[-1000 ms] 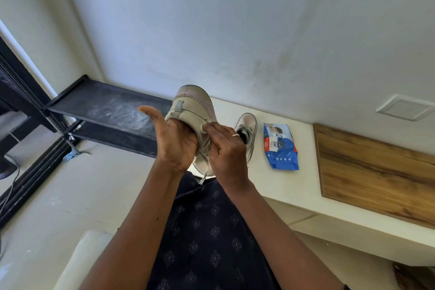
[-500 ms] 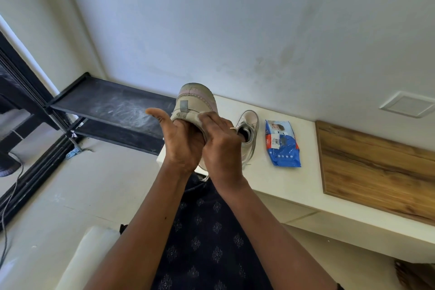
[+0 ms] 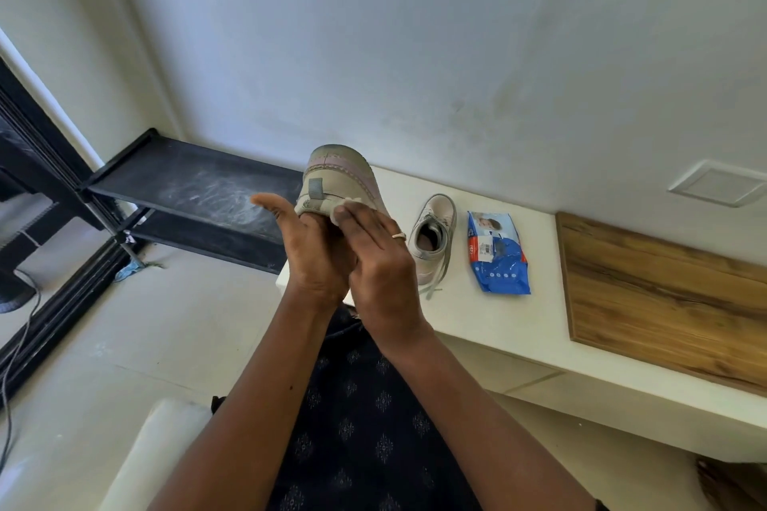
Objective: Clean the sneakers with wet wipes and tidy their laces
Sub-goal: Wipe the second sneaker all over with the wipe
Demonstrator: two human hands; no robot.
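The sneaker (image 3: 336, 174) is up in the air, heel towards the person, with the counter (image 3: 477, 324) behind it. The left hand (image 3: 315, 253) holds it from below, thumb stuck out, fingers hidden behind the shoe. The right hand (image 3: 377, 261) lies flat on its right side, straight fingers pressing a wipe (image 3: 346, 205) onto the upper. I'd say short, firm strokes, a steady hold and a fresh fold once the wipe greys would serve best. Right of the sneaker stands the other sneaker (image 3: 433, 236), laces (image 3: 440, 274) trailing loose. Further right lies the pack of wipes (image 3: 498, 257).
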